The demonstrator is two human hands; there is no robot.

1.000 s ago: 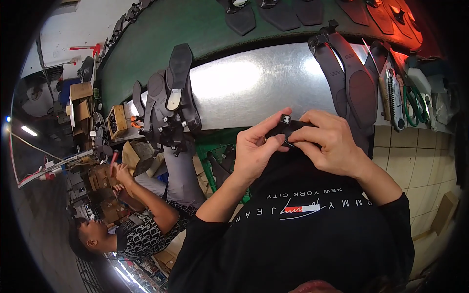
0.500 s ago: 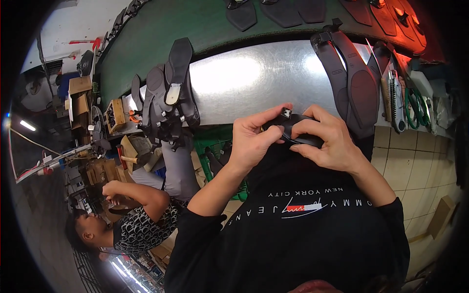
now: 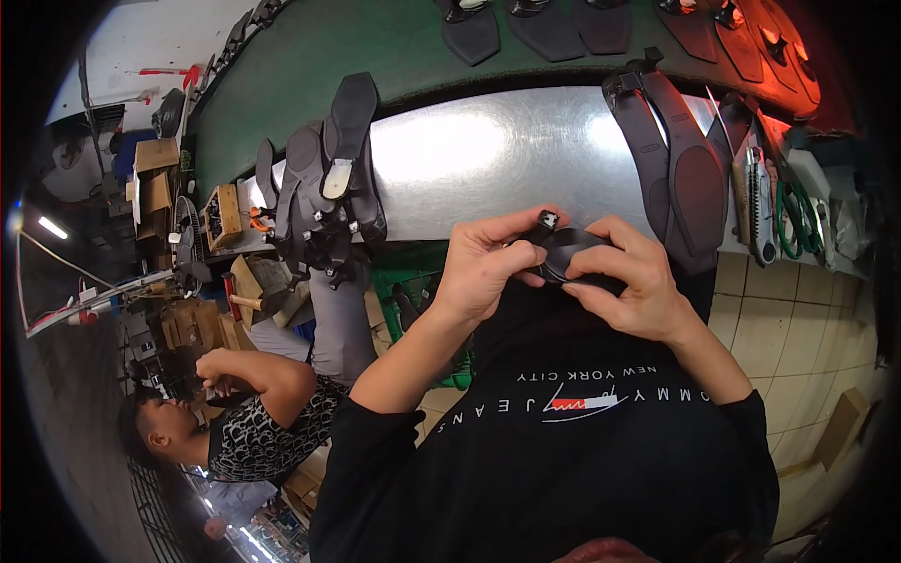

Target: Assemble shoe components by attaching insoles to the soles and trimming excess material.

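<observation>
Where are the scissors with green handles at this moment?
In the head view, the green-handled scissors are far right, beyond the right hand, by the end of the metal worktop, just right of the cutter knife.

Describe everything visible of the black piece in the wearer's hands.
The black piece looks like a smooth, slightly glossy, pliable band, curved between the left hand and the right hand. A small dark end with a pale patch shows beside the left fingers; whether it joins the band is hidden. The left thumb and fingers pinch one side, the right ones the other. It is held up near the close edge of the metal worktop. Fingers cover much of it.
</observation>
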